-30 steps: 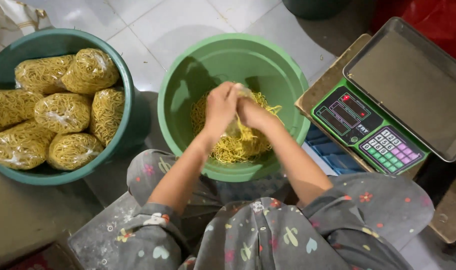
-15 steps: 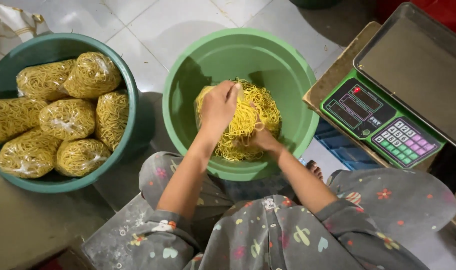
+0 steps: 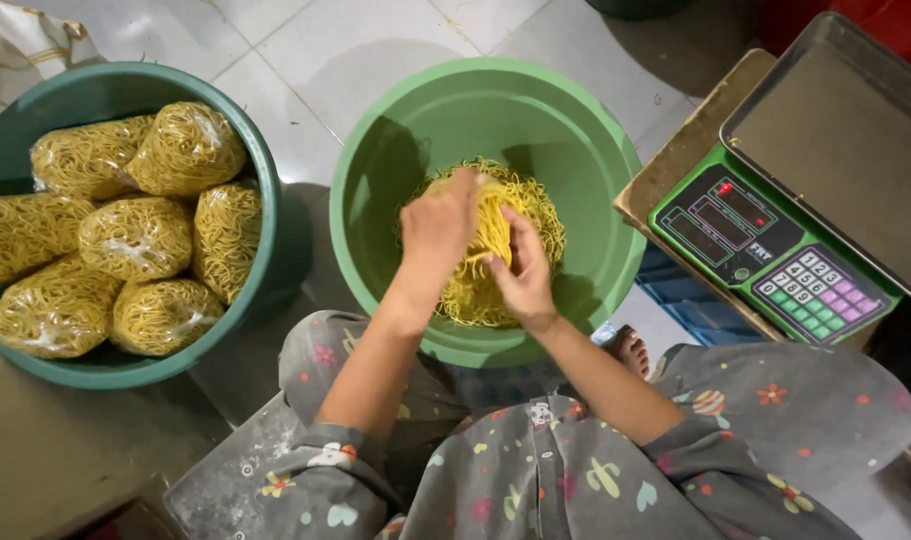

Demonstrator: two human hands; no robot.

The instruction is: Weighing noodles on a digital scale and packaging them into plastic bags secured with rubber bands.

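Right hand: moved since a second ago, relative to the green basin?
Yes. The right hand dropped from beside the left hand toward the near rim of the green basin, gripping noodles.

Two round plastic basins sit before me: one light green basin [image 3: 586, 130] holding a single loose heap of yellow noodles [image 3: 521, 205], one teal basin [image 3: 96, 90] holding seven clear bags of yellow noodles [image 3: 136, 238]. One green digital scale with a steel tray [image 3: 776, 245] stands alongside.
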